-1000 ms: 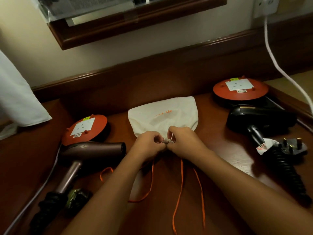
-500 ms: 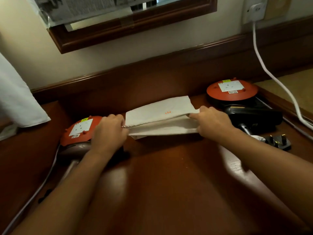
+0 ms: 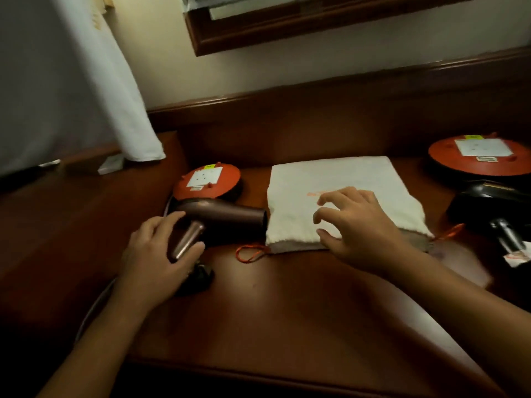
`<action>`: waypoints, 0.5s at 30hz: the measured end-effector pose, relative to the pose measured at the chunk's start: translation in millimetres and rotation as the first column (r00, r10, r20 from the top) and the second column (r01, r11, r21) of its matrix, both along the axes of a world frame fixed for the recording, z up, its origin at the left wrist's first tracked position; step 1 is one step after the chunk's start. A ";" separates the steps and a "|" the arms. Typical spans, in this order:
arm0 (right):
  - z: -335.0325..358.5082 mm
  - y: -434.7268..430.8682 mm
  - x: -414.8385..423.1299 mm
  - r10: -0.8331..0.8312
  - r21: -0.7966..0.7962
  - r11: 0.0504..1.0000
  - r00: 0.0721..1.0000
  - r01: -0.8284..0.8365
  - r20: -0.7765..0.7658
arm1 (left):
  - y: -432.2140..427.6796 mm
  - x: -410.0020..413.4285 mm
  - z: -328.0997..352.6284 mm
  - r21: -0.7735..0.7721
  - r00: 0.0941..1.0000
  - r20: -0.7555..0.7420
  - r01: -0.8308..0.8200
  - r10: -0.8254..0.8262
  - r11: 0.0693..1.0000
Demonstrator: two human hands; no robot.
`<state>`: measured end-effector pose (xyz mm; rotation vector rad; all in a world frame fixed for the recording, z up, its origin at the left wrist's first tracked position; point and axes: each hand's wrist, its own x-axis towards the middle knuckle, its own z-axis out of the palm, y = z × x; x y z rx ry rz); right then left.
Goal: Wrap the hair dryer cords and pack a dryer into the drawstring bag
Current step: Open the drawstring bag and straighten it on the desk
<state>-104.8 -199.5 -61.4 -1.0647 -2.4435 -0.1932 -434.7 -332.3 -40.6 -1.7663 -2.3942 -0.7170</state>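
A wide stretch of bare wooden desk lay open at the near edge. Farther back, a brown dryer, white bag and black dryer formed a row, with two orange discs crowding the far wall.

The white drawstring bag lies flat on the desk in front of me at about 12 o'clock, its grey-lined mouth facing me, with orange cord looped out at its near left corner and another bit at the near right corner. At about 10 o'clock the bronze hair dryer lies on its side, nozzle just beside the bag's left edge, handle angled toward me. At about 2 o'clock a black hair dryer lies with its handle pointing toward me.
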 end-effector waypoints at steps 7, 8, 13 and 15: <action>-15.8 11.7 -30.9 -0.098 -0.072 0.991 0.982 0.111 0.160 | -18.1 -24.9 -22.3 -0.266 0.995 0.076 0.083 -0.065 0.960; -17.3 13.7 -30.9 -0.107 -0.072 0.990 0.981 0.120 0.164 | -17.1 -28.7 -23.7 -0.250 0.993 0.085 0.100 -0.081 0.963; -17.2 20.5 -24.5 -0.127 -0.125 0.980 0.973 0.152 0.190 | -13.6 -35.3 -26.0 -0.184 0.986 0.103 0.146 -0.129 0.972; -10.1 18.9 -16.3 -0.116 -0.132 0.981 0.976 0.141 0.185 | -14.5 -35.1 -27.2 -0.128 0.980 0.148 0.154 -0.135 0.980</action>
